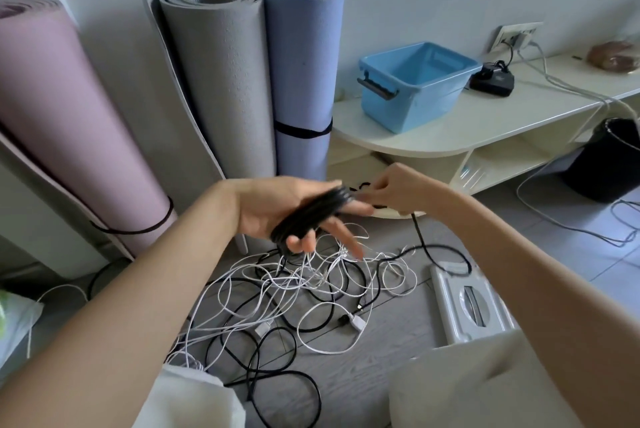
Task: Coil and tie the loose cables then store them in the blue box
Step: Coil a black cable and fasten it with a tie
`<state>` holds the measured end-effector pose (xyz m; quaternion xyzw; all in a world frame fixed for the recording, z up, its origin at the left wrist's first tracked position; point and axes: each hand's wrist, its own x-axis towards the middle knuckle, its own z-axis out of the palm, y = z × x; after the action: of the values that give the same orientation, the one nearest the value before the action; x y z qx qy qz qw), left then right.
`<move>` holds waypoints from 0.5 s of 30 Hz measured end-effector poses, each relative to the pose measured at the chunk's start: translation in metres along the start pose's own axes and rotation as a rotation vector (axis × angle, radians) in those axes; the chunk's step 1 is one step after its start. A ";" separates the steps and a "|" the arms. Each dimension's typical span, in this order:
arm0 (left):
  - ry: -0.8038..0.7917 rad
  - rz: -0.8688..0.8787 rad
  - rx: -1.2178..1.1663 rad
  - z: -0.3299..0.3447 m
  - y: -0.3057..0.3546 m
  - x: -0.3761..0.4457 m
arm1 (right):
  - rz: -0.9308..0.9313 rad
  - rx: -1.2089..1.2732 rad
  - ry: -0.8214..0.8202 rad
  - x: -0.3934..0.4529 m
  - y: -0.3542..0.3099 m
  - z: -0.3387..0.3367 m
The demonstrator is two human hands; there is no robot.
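Observation:
A black cable (311,212) is wound in several loops around my left hand (277,209), which is held palm up with the fingers spread; the loops cross the palm between thumb side and little finger. My right hand (391,190) pinches the running end of that same black cable just past the left fingertips. From there the cable drops to the floor. Below the hands lies a tangle of white and black cables (294,289) on the grey floor. The blue box (415,84), with nothing visible inside, stands on a low white shelf at the upper right.
Three rolled mats, pink (69,115), grey (221,81) and blue (301,74), lean on the wall. A black charger (491,81) and wall socket (516,36) sit behind the box. A black bin (609,160) stands right; a white tissue box (467,303) lies on the floor.

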<state>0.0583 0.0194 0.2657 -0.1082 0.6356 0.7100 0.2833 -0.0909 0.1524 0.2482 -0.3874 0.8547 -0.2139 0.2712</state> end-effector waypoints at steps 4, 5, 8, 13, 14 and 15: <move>0.128 -0.153 -0.022 -0.010 -0.016 0.011 | -0.070 0.543 0.042 -0.002 0.002 -0.013; 0.193 -0.165 -0.042 -0.014 -0.019 0.013 | -0.090 0.632 0.023 -0.003 -0.001 -0.014; 0.412 -0.191 -0.119 -0.028 -0.027 0.021 | -0.140 0.779 -0.078 -0.002 -0.010 -0.014; 0.623 0.066 -0.496 -0.039 -0.024 0.031 | -0.173 0.872 -0.210 -0.002 -0.014 -0.018; 0.667 0.122 -0.547 -0.041 -0.023 0.032 | -0.183 0.855 -0.250 -0.004 -0.016 -0.018; 0.712 0.178 -0.600 -0.043 -0.021 0.033 | -0.199 0.829 -0.299 -0.006 -0.018 -0.016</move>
<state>0.0342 -0.0126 0.2240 -0.3670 0.4669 0.8024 -0.0582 -0.0882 0.1483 0.2727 -0.3529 0.6070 -0.5050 0.5020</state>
